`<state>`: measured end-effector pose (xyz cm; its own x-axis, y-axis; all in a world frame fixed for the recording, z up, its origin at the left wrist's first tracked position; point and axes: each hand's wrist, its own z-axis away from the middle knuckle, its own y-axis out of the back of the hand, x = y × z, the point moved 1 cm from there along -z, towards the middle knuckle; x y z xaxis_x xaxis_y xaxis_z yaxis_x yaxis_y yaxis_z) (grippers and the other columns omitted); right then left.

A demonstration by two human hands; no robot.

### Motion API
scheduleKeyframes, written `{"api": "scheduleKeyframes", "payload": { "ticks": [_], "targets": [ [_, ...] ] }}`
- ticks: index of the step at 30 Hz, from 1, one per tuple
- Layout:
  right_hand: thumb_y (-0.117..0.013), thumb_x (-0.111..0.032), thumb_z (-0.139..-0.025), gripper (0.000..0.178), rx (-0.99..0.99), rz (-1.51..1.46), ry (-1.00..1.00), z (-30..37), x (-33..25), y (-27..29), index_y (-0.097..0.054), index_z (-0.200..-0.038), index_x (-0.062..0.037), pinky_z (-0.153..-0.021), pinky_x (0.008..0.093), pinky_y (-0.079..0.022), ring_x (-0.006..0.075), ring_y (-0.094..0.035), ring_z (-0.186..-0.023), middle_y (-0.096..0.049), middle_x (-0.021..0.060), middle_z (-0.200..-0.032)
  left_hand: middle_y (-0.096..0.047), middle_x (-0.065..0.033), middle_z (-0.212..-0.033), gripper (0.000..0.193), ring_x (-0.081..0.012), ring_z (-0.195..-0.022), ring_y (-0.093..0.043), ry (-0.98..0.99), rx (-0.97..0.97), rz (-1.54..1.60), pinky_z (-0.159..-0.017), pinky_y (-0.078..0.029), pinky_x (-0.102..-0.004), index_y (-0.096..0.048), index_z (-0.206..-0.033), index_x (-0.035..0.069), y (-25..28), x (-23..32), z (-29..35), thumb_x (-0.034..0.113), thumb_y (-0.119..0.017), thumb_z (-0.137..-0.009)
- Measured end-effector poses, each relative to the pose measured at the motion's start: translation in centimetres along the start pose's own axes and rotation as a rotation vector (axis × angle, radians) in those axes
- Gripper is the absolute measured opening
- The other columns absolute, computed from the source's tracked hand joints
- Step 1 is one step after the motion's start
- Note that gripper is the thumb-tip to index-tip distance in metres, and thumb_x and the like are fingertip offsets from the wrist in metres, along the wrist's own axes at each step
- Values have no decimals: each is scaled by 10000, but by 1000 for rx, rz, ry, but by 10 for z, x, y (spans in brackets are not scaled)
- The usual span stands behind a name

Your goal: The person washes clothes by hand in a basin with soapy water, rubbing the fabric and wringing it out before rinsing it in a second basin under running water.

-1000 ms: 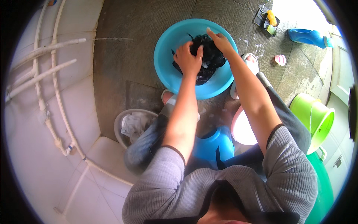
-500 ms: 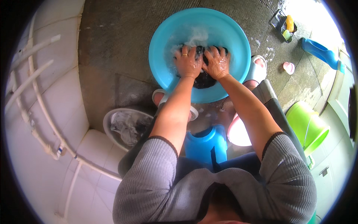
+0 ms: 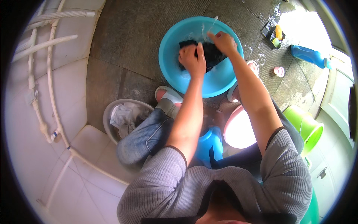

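Wet black cloth (image 3: 213, 56) is bunched up inside a round light-blue basin (image 3: 166, 71), above a little foamy water. My left hand (image 3: 192, 59) grips the cloth near its left part, fingers curled round it and thumb pointing up. At the far right side of the cloth, my right hand (image 3: 224, 43) is closed on its edge; the hand is slightly blurred and its fingertips are partly hidden. Thin streaks of splashing water rise beside the right hand.
A grey tub (image 3: 108, 112) of pale and dark laundry stands by my left leg. Close by are a pink basin (image 3: 238, 128), a blue plastic stool (image 3: 212, 143) and a tipped lime-green bucket (image 3: 302, 128). A blue bottle (image 3: 308, 56) lies at the right; pipes (image 3: 52, 74) line the left wall.
Both hands were spread flat on the submerged cloth; now they are closed and lift it out of the water. My right hand has risen away from the left. The view has shifted.
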<state>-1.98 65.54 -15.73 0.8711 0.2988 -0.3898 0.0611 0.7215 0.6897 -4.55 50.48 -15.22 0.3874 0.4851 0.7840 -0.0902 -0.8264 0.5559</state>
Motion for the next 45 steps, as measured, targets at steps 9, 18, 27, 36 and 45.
{"api": "scheduleKeyframes", "payload": {
  "ticks": [9,18,27,36,45],
  "targets": [
    [-520,-434,-802,480,452,422,459,63,52,-108,-459,-1251,-276,-899,643,-287,395,-318,-1225,-321,127,-1360,-398,-177,-1290,543,-413,-1090,-406,78,-292,-604,-852,-373,-541,-511,-1203,149,-13,-50,54,484,-563,-778],
    [-500,-369,-800,300,17,359,262,-3,23,-94,-633,-985,-173,-836,519,-396,352,-563,-970,-602,108,-1052,-613,-149,-912,273,-350,-885,-570,260,-675,-485,-758,-467,-435,-647,-889,106,-54,-83,-3,334,-515,-819],
    [-508,-507,-808,504,185,-284,85,-32,20,-20,-626,-951,-38,-818,417,-435,372,-593,-902,-639,208,-897,-548,-122,-763,280,-291,-754,-508,-51,-127,113,-680,-403,-416,-563,-706,-3,-16,-46,-17,251,-624,-807],
    [-660,-452,-664,693,290,432,487,78,46,-91,-408,-1285,-276,-907,651,-266,408,-218,-1273,-268,134,-1387,-361,-162,-1344,627,-407,-1138,-384,3,-390,-628,-894,-310,-594,-377,-1338,239,-8,-67,59,551,-493,-807],
    [-598,-584,-642,615,124,556,559,6,42,-82,-563,-1101,-177,-850,524,-368,276,-463,-1090,-521,94,-1174,-464,-138,-1218,492,-352,-1084,-444,57,-824,-465,-811,-433,-464,-492,-1206,193,-52,-115,19,361,-593,-755]
  ]
}}
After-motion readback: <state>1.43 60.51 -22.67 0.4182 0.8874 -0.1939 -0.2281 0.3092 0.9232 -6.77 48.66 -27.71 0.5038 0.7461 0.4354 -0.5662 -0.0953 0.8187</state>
